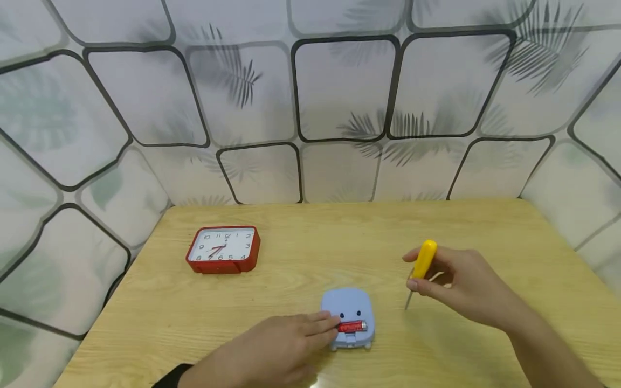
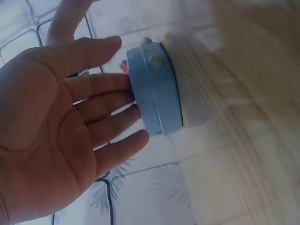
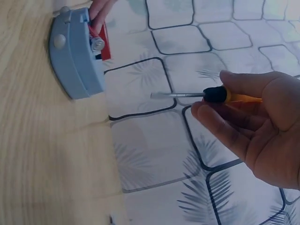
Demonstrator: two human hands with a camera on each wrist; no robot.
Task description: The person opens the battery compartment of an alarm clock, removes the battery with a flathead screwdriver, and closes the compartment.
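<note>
A light-blue rounded-square device with small feet lies flat on the table, and a red battery shows on its upper side. My left hand reaches in from the left with fingers extended, the tips at the device's left edge and by the battery. In the left wrist view the palm of that hand faces the camera, fingertips at the blue device. To the right, my right hand holds a screwdriver by its yellow handle. Its flat metal tip points down, apart from the device.
A red rectangular clock with a white dial lies face-up at the table's back left. The wooden table meets a wall covering with a pattern of outlined shapes and leaves along its back edge.
</note>
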